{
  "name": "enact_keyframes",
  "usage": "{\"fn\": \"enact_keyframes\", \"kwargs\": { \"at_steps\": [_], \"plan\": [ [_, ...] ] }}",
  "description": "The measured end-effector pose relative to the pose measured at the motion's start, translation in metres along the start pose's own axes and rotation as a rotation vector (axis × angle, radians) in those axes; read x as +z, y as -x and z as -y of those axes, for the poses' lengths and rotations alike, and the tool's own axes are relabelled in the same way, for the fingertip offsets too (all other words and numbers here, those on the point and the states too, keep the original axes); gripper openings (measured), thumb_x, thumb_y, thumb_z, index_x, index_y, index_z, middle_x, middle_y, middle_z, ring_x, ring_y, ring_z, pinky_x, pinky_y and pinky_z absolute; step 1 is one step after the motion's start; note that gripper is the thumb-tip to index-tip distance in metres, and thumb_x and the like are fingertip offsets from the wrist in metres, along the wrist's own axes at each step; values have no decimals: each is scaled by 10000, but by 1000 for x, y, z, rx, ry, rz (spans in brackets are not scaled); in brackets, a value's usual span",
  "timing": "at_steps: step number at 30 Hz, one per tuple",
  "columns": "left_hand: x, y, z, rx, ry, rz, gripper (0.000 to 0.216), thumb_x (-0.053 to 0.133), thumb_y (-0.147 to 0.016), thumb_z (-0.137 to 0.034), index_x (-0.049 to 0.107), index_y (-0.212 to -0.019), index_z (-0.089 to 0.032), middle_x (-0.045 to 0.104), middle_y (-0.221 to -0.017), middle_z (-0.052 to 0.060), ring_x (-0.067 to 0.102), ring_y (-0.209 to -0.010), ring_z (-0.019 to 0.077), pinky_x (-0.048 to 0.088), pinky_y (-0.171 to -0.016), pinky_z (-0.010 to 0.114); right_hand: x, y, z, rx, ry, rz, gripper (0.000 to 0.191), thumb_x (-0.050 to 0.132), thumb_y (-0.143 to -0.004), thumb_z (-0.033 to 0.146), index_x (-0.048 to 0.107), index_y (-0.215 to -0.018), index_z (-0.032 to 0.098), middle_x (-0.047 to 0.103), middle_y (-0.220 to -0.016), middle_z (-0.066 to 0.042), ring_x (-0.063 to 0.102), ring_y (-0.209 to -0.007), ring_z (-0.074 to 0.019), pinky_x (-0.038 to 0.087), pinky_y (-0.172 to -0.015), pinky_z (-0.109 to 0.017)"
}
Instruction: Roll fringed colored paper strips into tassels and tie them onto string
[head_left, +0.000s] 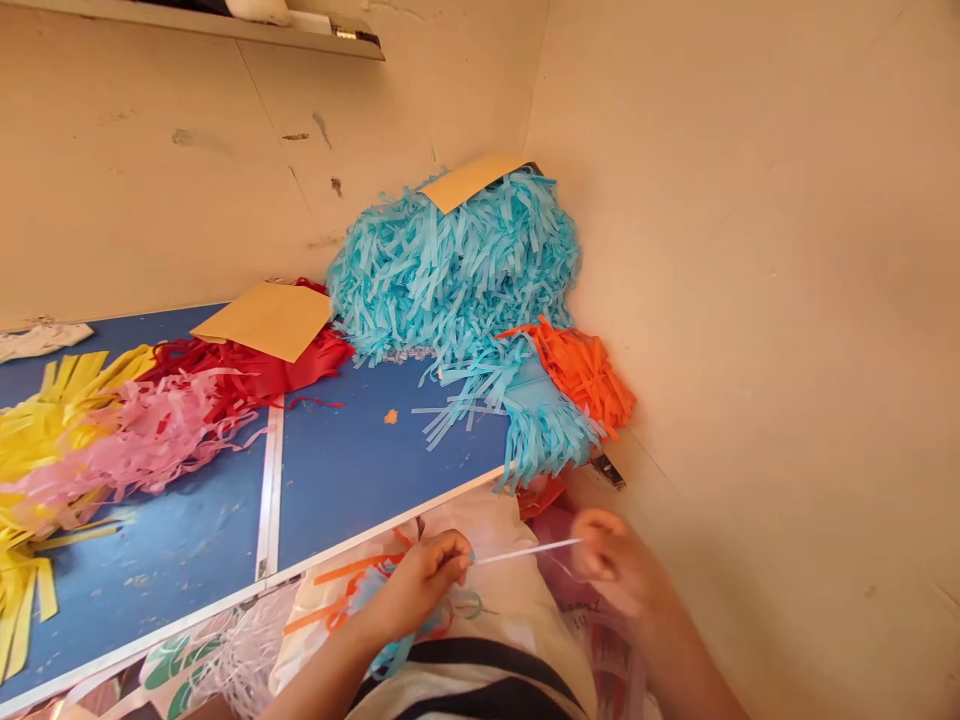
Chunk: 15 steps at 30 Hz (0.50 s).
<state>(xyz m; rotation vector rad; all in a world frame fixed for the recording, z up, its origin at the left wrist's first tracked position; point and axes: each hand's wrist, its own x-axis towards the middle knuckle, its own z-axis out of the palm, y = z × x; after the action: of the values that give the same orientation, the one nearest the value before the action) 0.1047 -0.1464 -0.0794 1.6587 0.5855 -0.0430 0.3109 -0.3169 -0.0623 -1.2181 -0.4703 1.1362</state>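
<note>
My left hand (pixel 427 580) is closed, thumb against fingers, where a thin white string (pixel 525 551) meets a small bit of blue. From there the string runs taut to my right hand (pixel 619 565), blurred by motion, whose curled fingers grip its other end. Beneath and beside my left hand, light blue fringed paper (pixel 394 655) and orange paper strips (pixel 337 577) lie on my lap, partly covered by the hand and forearm. Whether my left hand also holds some of that fringe is hidden.
On the blue table (pixel 360 470) a large light blue fringed paper pile (pixel 457 270) leans into the wall corner. Orange fringe (pixel 589 375) hangs at the table's end. Red (pixel 300 370), pink (pixel 165 430) and yellow fringe (pixel 56 420) spread leftward. A shelf (pixel 187 22) juts out above.
</note>
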Motion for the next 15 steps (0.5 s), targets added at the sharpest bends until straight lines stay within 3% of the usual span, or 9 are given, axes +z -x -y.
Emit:
{"fn": "enact_keyframes", "kwargs": {
  "at_steps": [2,4,9,13,15],
  "plan": [
    [-7,0,12,22,-123,-66,282,427,-903,-421,523,-765,-194,513,-682,-25,471,-627,135,383,-605,248,-25,12,25,-104,-253,-83,180,783,-728,380,681,-750,234,558,-524,65,360,-378,-48,283,-385,-168],
    [-12,-1,24,22,-183,-110,285,402,-906,-418,525,-767,-201,521,-680,-21,482,-631,146,385,-610,255,-41,19,46,-240,-369,-205,150,805,-694,313,712,-806,278,658,-618,47,487,-443,-73,363,-401,-179],
    [-16,-13,45,-26,-321,-216,275,381,-876,-420,533,-766,-219,562,-653,-12,542,-624,178,411,-619,272,-48,19,82,-538,-432,-393,294,850,-623,233,726,-878,308,746,-815,64,628,-611,-92,499,-504,-208],
    [-20,-22,58,-114,-460,-201,274,309,-888,-376,520,-789,-232,617,-660,2,630,-657,196,446,-659,276,-48,19,113,-721,-379,-432,270,902,-605,280,726,-809,289,709,-713,84,577,-546,-58,467,-485,-179],
    [-21,-26,67,-150,-533,-167,287,272,-907,-339,528,-833,-231,674,-724,26,670,-715,203,462,-704,283,-50,22,133,-760,-346,-402,211,884,-654,314,722,-782,269,612,-577,93,478,-457,-40,428,-454,-169]
  ]
}}
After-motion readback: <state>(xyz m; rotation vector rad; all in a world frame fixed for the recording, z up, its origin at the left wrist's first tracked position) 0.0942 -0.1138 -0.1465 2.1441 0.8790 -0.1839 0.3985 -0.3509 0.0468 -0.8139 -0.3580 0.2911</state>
